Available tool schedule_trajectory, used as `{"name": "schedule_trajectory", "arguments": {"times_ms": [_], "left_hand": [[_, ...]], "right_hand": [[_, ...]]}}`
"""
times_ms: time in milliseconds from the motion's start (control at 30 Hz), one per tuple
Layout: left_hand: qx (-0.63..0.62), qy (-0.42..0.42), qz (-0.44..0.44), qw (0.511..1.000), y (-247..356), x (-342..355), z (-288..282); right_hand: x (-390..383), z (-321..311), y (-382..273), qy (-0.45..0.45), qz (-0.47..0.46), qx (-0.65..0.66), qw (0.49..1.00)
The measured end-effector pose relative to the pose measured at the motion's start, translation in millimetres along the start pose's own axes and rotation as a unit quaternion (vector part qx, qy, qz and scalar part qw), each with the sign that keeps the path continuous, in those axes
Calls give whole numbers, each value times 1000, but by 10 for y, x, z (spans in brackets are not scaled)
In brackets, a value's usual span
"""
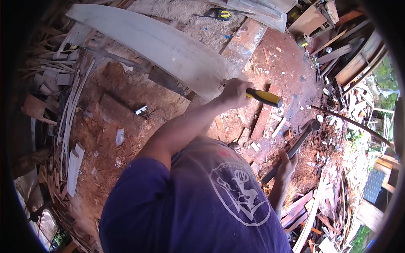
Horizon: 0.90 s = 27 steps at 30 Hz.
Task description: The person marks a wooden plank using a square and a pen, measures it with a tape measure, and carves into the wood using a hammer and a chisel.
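A wide pale plank (152, 44) runs from the upper left to the middle of the view. At its near right end my left hand (236, 93) is closed round a chisel (265, 97) with a yellow and black handle, whose butt sticks out to the right. The fingers hide most of the blade, and I cannot tell whether its tip touches the wood. Lower right, my right hand (287, 163) grips the dark shaft of a hammer (300, 141). The hammer's head points up and away, apart from the chisel handle.
A yellow and black tape measure (225, 15) lies beyond the plank. Long thin strips of wood (69, 122) are heaped at the left. Offcuts and splinters (333, 202) pile up at the right. A reddish board (263, 116) lies on the dusty floor beneath my hands.
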<state>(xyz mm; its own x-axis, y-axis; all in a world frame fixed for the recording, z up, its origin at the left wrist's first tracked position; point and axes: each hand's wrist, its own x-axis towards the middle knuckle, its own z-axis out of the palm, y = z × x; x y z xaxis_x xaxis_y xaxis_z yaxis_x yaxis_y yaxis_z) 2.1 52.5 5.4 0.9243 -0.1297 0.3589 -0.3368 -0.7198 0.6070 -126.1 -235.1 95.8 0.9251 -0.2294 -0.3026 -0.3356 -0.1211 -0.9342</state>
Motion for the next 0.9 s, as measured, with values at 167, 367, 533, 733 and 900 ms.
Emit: {"name": "schedule_trajectory", "arguments": {"times_ms": [167, 367, 533, 733, 900], "left_hand": [[-97, 34, 82, 991, 408, 6, -49], [-66, 49, 38, 996, 132, 23, 161], [-33, 26, 15, 999, 42, 20, 248], [-46, 30, 13, 998, 53, 73, 199], [-44, -17, -13, 999, 85, 119, 124]], "right_hand": [[-8, 71, -139, -13, -37, -6, 999], [-35, -59, -158, -3, -52, -7, 999], [-51, -129, -121, 19, -44, -10, 999], [45, -418, -388, 66, -119, 28, 990], [-35, -390, -836, 148, -248, 41, 956]]}}
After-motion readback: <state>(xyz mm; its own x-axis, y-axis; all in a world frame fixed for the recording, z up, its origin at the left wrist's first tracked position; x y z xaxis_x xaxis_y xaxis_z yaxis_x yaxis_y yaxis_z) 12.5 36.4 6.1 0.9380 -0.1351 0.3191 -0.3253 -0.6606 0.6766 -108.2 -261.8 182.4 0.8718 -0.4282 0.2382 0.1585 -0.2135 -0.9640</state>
